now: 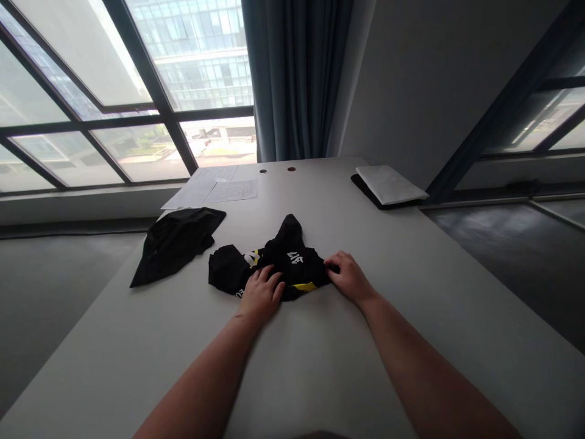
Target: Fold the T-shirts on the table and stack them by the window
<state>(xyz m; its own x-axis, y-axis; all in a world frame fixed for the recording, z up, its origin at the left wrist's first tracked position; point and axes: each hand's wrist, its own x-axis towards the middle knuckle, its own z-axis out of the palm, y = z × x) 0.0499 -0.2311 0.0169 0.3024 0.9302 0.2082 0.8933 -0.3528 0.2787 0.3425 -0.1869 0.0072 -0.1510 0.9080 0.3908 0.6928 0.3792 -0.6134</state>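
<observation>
A small black garment with white lettering and yellow trim lies crumpled on the white table, in the middle. My left hand rests on its near left edge, fingers bent and pressing down on the cloth. At the garment's right edge my right hand pinches the fabric between thumb and fingers.
A second black garment lies to the left, partly over the table edge. Sheets of paper sit at the far left, two round cable holes behind them. A dark folder with a white sheet lies far right. Windows and a curtain stand behind.
</observation>
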